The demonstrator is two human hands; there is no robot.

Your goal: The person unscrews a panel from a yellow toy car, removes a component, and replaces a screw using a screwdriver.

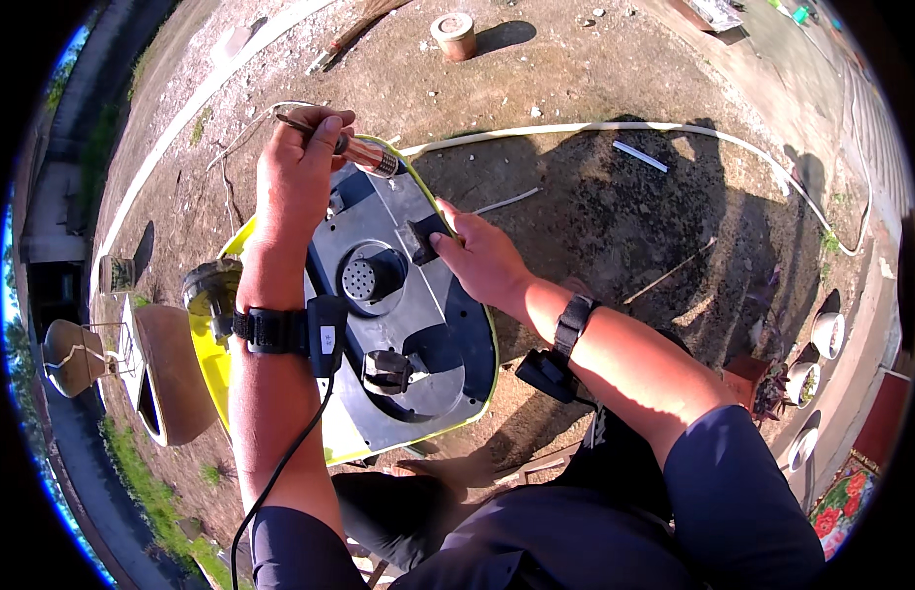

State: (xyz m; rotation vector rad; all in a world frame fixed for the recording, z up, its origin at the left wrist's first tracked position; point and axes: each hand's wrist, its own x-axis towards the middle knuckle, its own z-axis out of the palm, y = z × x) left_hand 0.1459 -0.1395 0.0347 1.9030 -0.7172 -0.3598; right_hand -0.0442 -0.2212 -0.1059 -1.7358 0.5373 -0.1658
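Observation:
In front of me is a plastic housing (pixel 418 339) with a dark grey face and a bright yellow rim, tilted up. A round perforated fitting (pixel 359 279) sits in its face, and a black knob (pixel 386 373) lies below that. My left hand (pixel 298 182) is closed around a screwdriver-like tool (pixel 371 155); its dark thin end shows past the fingers and its reddish, striped thick end lies over the housing's top edge. My right hand (pixel 482 258) grips the housing's right edge, thumb pressed against a small black block (pixel 421 242). Its other fingers are mostly hidden behind the rim.
A black round part (pixel 209 290) projects at the housing's left side. Beyond it a brown container (pixel 172 369) lies tipped over. A pale hose (pixel 595 128) curves across the dirt ground. A flowerpot (pixel 453 35) stands at the far side; several smaller pots are at the right.

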